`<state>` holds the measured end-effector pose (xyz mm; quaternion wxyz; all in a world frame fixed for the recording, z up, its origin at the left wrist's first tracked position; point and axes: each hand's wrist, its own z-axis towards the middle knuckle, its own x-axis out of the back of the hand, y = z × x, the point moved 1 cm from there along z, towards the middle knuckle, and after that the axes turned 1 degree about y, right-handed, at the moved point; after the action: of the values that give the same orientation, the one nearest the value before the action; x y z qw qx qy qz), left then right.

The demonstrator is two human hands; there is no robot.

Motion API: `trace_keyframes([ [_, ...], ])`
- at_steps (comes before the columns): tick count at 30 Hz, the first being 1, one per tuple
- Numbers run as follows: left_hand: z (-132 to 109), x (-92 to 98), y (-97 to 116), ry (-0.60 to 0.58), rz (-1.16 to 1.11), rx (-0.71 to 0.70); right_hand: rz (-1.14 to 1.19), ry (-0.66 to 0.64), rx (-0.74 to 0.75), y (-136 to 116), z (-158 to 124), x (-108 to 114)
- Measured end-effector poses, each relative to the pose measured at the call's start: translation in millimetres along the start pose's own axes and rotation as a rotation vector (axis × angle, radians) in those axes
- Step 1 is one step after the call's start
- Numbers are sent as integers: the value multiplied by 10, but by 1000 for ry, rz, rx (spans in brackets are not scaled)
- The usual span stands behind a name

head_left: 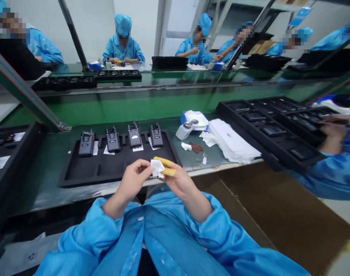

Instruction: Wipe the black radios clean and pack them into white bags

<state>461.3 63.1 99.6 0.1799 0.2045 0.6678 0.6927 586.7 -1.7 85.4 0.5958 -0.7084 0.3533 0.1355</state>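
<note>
Between my two hands is a small folded white wipe (157, 168), held over the near edge of the bench. My left hand (134, 177) pinches its left side between thumb and fingers. On the right side, my right hand (180, 180) grips it with yellow-covered fingertips. Just beyond my hands lies a black tray (85, 168) with several handheld radios (113, 140) standing in its far row, white paper labels beside them. The tray's near compartments hold no radios. Whether anything is wrapped inside the wipe is hidden.
Right of the tray are a white bottle (184, 131) with a metal top, a brown scrap (197, 147) and a stack of white cloths (231, 140). More black trays (293, 151) stand at right, where a co-worker's hand (334, 132) reaches in. Another tray (33, 138) is at left.
</note>
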Motion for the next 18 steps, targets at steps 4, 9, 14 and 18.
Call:
trace_keyframes([
  [4, -114, 89, 1, 48, -108, 73, -307, 155, 344, 99, -79, 48],
  [9, -181, 121, 35, 105, -317, 216, -1047, 218, 1015, 198, -234, -23],
  [14, -131, 130, 20, 56, -316, 231, -891, 129, 786, 230, -107, -52],
  [18, -68, 239, -91, 109, -72, 153, -352, 192, 376, -4, 62, 199],
])
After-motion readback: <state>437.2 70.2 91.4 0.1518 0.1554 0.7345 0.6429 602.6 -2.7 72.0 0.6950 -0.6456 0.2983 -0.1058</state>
